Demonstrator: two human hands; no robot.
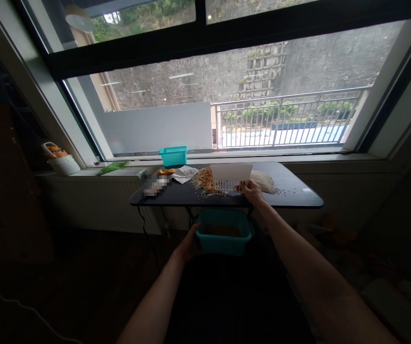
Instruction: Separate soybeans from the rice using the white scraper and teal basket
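Note:
My left hand grips the left wall of a turquoise plastic bin, held just below the front edge of the dark table. Something brownish lies in the bin, too dim to name. Over the tabletop, my right hand is closed on the lower right corner of a white slotted plate, tilted up with its row of slots low. Left of the plate spreads a heap of orange corn kernels. To its right, partly behind my hand, is a heap of pale grains.
A crumpled white tissue and a blurred-out patch are on the table's left. A second turquoise bin stands by the window sill. A radiator is at the left, with a white pot above it.

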